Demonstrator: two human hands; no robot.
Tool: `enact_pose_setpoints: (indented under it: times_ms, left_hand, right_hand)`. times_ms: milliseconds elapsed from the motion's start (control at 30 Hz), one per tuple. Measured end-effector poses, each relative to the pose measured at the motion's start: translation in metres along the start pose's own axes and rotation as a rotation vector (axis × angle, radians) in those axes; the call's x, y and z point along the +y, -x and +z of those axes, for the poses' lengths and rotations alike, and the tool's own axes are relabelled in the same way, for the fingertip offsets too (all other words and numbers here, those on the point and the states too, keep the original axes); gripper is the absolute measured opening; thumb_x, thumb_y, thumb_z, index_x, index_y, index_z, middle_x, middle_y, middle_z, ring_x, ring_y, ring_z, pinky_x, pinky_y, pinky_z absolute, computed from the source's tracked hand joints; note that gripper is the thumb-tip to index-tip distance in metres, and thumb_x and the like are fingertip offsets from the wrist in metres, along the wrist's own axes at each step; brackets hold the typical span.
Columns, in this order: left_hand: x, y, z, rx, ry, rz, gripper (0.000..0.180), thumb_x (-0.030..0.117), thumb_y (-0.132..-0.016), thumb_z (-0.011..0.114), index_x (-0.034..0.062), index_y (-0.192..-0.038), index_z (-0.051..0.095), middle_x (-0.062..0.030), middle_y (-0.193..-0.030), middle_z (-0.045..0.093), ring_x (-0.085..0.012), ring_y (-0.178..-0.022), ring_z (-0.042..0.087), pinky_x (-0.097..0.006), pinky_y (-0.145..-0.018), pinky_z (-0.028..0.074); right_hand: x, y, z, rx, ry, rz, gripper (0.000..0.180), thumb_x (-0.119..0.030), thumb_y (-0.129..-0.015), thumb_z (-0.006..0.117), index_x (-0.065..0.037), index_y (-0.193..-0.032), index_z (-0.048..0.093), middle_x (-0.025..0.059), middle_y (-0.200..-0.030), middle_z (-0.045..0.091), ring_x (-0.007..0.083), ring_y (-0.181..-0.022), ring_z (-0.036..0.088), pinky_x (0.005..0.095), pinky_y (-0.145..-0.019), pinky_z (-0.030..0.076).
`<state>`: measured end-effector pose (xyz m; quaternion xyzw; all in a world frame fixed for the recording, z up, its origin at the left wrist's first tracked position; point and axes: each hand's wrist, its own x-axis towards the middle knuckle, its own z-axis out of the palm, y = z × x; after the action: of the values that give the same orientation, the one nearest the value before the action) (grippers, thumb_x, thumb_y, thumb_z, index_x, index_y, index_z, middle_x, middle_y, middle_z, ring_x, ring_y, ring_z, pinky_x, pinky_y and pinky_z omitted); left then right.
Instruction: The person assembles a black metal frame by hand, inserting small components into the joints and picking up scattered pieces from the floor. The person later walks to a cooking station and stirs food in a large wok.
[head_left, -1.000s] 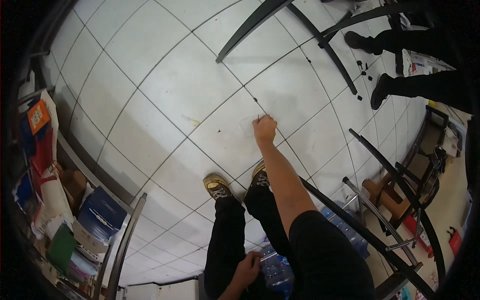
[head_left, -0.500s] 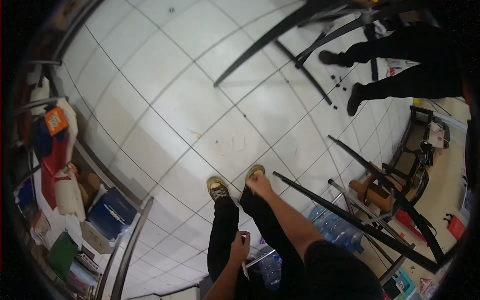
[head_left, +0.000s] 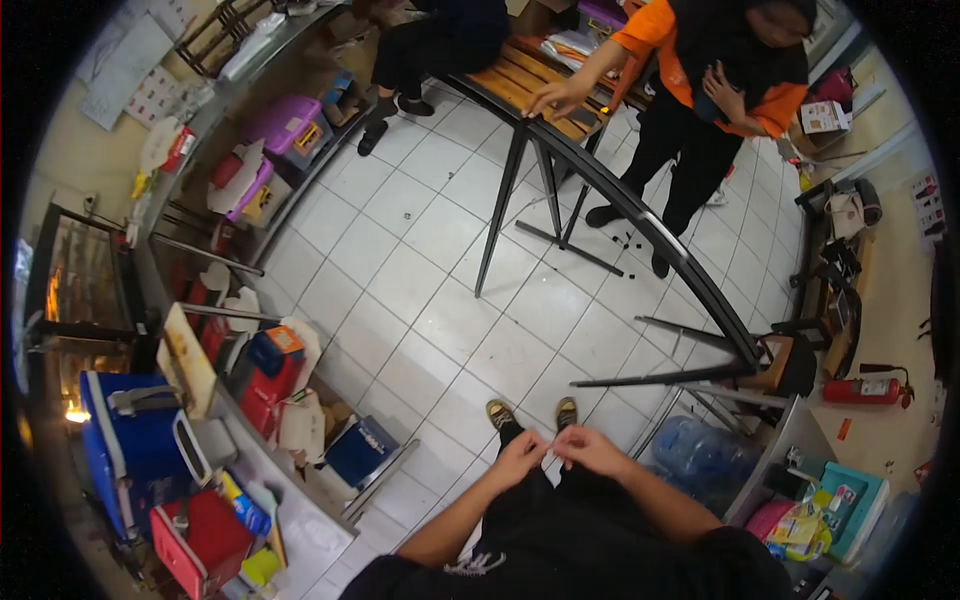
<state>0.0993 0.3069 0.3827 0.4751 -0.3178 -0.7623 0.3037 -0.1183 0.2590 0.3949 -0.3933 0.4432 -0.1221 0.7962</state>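
My left hand [head_left: 522, 458] and my right hand [head_left: 592, 450] meet in front of my body, just above my shoes. The fingers of both are pinched together with their tips close to each other. Anything between them is too small or hidden to make out. Ahead of me, the nearest large thing is a black metal table frame [head_left: 655, 225] with a long curved-looking rail and thin legs, standing on the tiles.
A person in orange [head_left: 640, 40] rests a hand on the frame's far end; another person [head_left: 440, 45] sits far left. Small black pieces [head_left: 628, 242] lie on the tiled floor [head_left: 400, 280]. At left are a blue cooler bag [head_left: 125, 440] and red bag [head_left: 200, 540]; at right, water jugs [head_left: 700, 450].
The view has tilted up, bringing the whole frame and the people into sight. My right hand has come back from over my shoe to meet my left hand, which has moved up.
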Motion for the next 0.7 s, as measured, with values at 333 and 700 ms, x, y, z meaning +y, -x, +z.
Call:
enact_pose_setpoints:
  times_ms: [333, 700]
  left_hand:
    - [0.161, -0.051, 0.136, -0.279, -0.545, 0.268, 0.007, 0.006, -0.105, 0.056, 0.0025, -0.1, 0.055, -0.0039, -0.088, 0.06, -0.0079, -0.08, 0.057, -0.025, -0.07, 0.046]
    - [0.245, -0.143, 0.306, -0.239, -1.333, 0.769, 0.067, 0.031, -0.079, 0.085, 0.0076, -0.134, 0.055, -0.0107, -0.105, 0.056, -0.0278, -0.092, 0.055, -0.041, -0.085, 0.041]
  right_hand:
    - [-0.091, 0.157, -0.035, 0.35, -0.564, -0.348, 0.031, -0.023, -0.105, 0.06, 0.007, -0.113, 0.065, 0.015, -0.108, 0.071, 0.017, -0.084, 0.068, 0.0278, -0.071, 0.055]
    - [-0.081, 0.224, -0.214, 0.864, -0.28, -0.516, 0.017, -0.011, -0.1, 0.066, 0.005, -0.102, 0.068, 0.0126, -0.09, 0.074, 0.0148, -0.079, 0.07, 0.0263, -0.067, 0.056]
